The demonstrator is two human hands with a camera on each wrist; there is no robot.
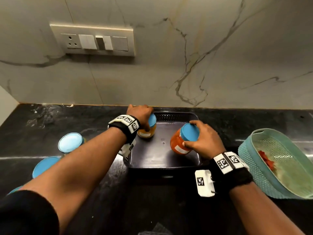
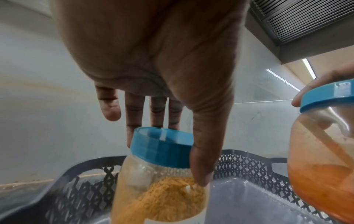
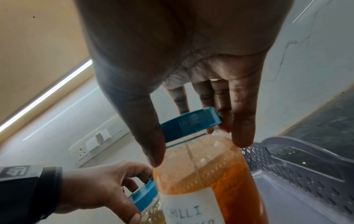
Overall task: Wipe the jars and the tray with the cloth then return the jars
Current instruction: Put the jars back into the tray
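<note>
A dark plastic tray (image 1: 176, 114) with perforated walls sits on the black counter against the wall. My left hand (image 1: 146, 117) grips a yellow-powder jar (image 1: 147, 133) by its blue lid at the tray's far left corner; the left wrist view shows thumb and fingers (image 2: 134, 118) curled round the lid (image 2: 162, 145). My right hand (image 1: 188, 133) grips an orange jar (image 1: 177, 146) by its blue lid over the tray's middle right, tilted. Its label (image 3: 189, 207) reads CHILLI. Whether either jar touches the tray floor (image 3: 298, 201) I cannot tell.
Two more blue-lidded jars (image 1: 70, 142) (image 1: 45, 166) stand on the counter left of the tray, and a third lid (image 1: 15, 189) peeks out behind my left arm. A teal mesh basket (image 1: 250, 158) at the right holds something red (image 1: 267, 161) and pale green material.
</note>
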